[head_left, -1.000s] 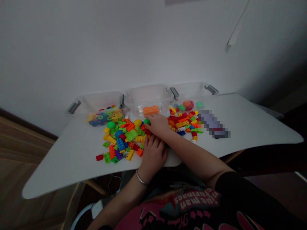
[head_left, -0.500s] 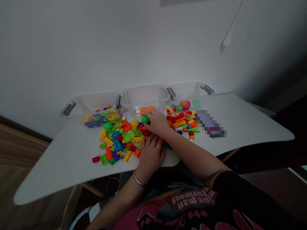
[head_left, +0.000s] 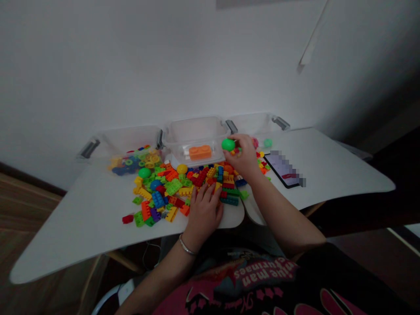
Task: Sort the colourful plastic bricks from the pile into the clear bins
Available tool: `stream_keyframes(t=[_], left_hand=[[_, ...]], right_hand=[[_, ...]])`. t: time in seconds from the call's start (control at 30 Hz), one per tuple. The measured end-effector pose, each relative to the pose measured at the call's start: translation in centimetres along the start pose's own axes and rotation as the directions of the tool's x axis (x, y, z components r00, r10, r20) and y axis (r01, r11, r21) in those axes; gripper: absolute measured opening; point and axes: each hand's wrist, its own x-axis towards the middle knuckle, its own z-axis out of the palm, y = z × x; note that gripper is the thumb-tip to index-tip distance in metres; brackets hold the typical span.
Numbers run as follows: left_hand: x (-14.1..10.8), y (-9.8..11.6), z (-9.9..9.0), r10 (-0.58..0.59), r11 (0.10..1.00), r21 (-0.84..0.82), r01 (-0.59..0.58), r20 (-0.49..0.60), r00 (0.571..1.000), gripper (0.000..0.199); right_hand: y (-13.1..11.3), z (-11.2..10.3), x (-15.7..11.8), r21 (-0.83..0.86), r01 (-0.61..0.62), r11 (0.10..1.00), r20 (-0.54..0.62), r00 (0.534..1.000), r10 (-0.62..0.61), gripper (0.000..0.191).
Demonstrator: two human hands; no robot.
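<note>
A green ball [head_left: 228,145] is pinched in the fingers of my right hand [head_left: 243,158], raised in front of the right clear bin [head_left: 251,124]. My left hand [head_left: 205,208], a bracelet at its wrist, lies with fingers spread on the near edge of a heap of colourful toy bricks [head_left: 173,187]. Among the bricks sit a yellow ball [head_left: 182,169], a blue ball [head_left: 155,185] and another green ball [head_left: 144,173]. The middle clear bin [head_left: 197,127] holds a large orange brick [head_left: 200,152].
The left clear bin [head_left: 131,138] contains yellow, blue and green pieces. A phone [head_left: 284,170] lies on the white table [head_left: 341,166] right of my right hand. One red brick [head_left: 127,219] sits apart at the left. Behind the bins rises a wall.
My right hand has moved right with the green ball, from above the heap to before the right bin. The phone and the orange brick show more fully. My left hand stays on the bricks.
</note>
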Motion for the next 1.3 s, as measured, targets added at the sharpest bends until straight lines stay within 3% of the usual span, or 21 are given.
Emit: stream_keyframes(t=[0.13, 0.4, 0.57, 0.77, 0.87, 1.07, 1.3], left_hand=[[0.0, 0.1, -0.2, -0.009, 1.0, -0.011, 0.009, 0.002, 1.0, 0.044], [-0.2, 0.0, -0.1, -0.012, 1.0, -0.01, 0.012, -0.003, 1.0, 0.044], [-0.3, 0.1, -0.2, -0.017, 1.0, -0.008, 0.017, 0.005, 1.0, 0.045], [-0.2, 0.0, -0.1, -0.013, 1.0, -0.01, 0.013, 0.002, 1.0, 0.045], [-0.3, 0.0, -0.1, -0.014, 1.0, -0.011, 0.014, 0.003, 1.0, 0.045], [-0.2, 0.0, -0.1, -0.02, 1.0, -0.016, 0.02, 0.008, 1.0, 0.045], [-0.2, 0.0, 0.0, -0.016, 0.999, -0.028, 0.016, -0.004, 1.0, 0.046]], right_hand=[[3.2, -1.9, 1.0, -0.073, -0.145, 0.987, -0.191, 0.973, 0.129, 0.048], [10.1, -4.9, 3.5, -0.263, -0.274, 0.925, -0.38, 0.911, 0.162, 0.053], [13.0, -4.6, 3.8, -0.255, -0.29, 0.922, -0.33, 0.923, 0.199, 0.049], [13.9, -4.2, 3.8, -0.271, -0.372, 0.888, -0.308, 0.907, 0.287, 0.052], [14.5, -4.0, 4.1, -0.282, -0.36, 0.889, -0.293, 0.915, 0.278, 0.05], [15.7, -3.7, 4.3, -0.294, -0.309, 0.904, -0.248, 0.938, 0.24, 0.027], [15.3, -3.8, 3.7, -0.308, -0.268, 0.913, -0.21, 0.955, 0.209, 0.025]])
